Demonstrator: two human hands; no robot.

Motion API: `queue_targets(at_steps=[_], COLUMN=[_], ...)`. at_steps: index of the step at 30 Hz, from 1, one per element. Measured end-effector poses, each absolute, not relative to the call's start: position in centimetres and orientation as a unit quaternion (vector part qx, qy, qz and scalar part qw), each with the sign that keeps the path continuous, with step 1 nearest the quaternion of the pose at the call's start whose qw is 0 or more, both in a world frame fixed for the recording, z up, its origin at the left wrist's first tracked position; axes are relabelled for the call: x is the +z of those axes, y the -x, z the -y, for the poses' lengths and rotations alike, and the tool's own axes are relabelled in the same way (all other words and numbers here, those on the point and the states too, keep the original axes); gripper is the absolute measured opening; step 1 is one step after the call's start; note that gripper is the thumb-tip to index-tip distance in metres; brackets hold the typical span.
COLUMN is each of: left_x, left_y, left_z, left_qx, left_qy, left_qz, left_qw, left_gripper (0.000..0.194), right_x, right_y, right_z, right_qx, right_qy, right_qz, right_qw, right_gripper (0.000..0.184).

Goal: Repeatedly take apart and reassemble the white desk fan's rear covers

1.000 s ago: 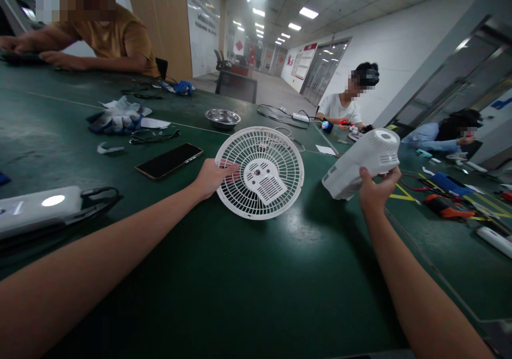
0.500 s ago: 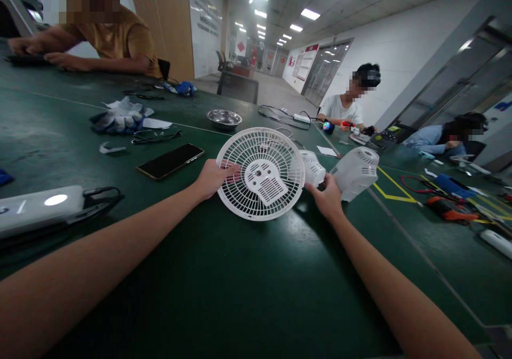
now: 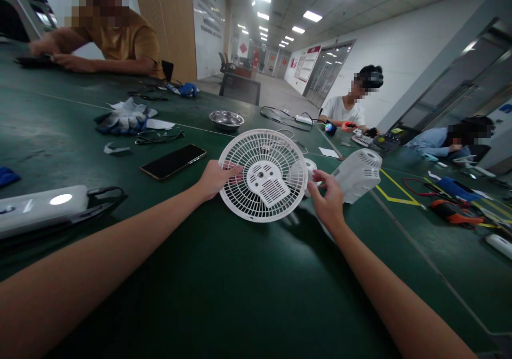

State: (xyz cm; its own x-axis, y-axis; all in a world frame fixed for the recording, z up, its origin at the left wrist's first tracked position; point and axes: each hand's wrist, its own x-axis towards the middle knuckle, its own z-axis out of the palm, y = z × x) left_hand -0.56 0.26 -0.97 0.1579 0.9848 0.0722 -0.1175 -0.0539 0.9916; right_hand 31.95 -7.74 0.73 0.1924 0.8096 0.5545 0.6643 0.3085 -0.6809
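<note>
My left hand (image 3: 214,180) pinches the left rim of a round white fan grille (image 3: 269,213), thumb over its front, and holds it tilted above the table. Behind the grille's right edge is a smaller white plastic housing (image 3: 310,173), mostly hidden and seen partly through the slats. My right hand (image 3: 329,199) has its thumb and bent fingers closed at the housing's right end. Just beyond that hand, a larger white vented plastic casing (image 3: 358,175) stands on the green table (image 3: 240,289).
To the left lie a phone (image 3: 174,161), work gloves (image 3: 124,118) and a white device with a black cable (image 3: 44,209). A metal bowl (image 3: 226,120) sits behind the grille. An orange multimeter (image 3: 456,213) lies right. Other people sit around the table.
The small white housing has shifted left behind the grille, so less of it shows. My right hand's fingers have risen and bent around its end. My left hand keeps its hold on the grille.
</note>
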Motion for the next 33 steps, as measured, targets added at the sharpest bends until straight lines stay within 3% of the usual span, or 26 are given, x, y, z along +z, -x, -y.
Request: queue_targets(at_steps=[2, 5, 10, 14, 18, 24, 27, 31, 33], left_x=[-0.9, -0.8, -0.1, -0.2, -1.4, -1.1, -0.4, -0.3, -0.3], left_y=[0.5, 0.5, 0.1, -0.2, -0.1, 1.0, 1.2, 0.9, 0.7], left_z=[-0.2, 0.1, 1.1, 1.1, -0.4, -1.0, -0.5, -0.5, -0.6], left_qx=[0.507, 0.525, 0.542, 0.529, 0.543, 0.459, 0.399, 0.362, 0.365], left_qy=[-0.529, -0.548, -0.596, -0.601, -0.541, -0.477, -0.443, -0.394, -0.379], left_qz=[-0.409, -0.41, -0.41, -0.359, -0.357, -0.335, -0.313, -0.314, -0.319], left_qw=[0.544, 0.505, 0.427, 0.48, 0.534, 0.67, 0.74, 0.784, 0.788], left_gripper=[0.013, 0.015, 0.017, 0.028, 0.05, 0.08, 0.072, 0.033, 0.023], right_x=[0.6, 0.3, 0.9, 0.6, -0.1, 0.4, 0.3, 0.0, -0.1], right_y=[-30.1, -27.4, -24.6, -24.5, -25.8, -27.7, -27.9, -27.9, -27.9], right_z=[8.5, 9.4, 11.0, 11.0, 10.3, 10.5, 10.6, 10.2, 10.1], right_qx=[0.274, 0.51, 0.637, 0.571, 0.44, 0.31, 0.244, 0.202, 0.179], right_qy=[0.551, 0.49, 0.414, 0.421, 0.454, 0.497, 0.495, 0.5, 0.506], right_qz=[0.589, 0.497, 0.479, 0.492, 0.516, 0.586, 0.648, 0.688, 0.707], right_qw=[0.524, 0.503, 0.44, 0.505, 0.577, 0.56, 0.525, 0.485, 0.461], right_gripper=[0.044, 0.046, 0.049, 0.048, 0.062, 0.073, 0.084, 0.086, 0.086])
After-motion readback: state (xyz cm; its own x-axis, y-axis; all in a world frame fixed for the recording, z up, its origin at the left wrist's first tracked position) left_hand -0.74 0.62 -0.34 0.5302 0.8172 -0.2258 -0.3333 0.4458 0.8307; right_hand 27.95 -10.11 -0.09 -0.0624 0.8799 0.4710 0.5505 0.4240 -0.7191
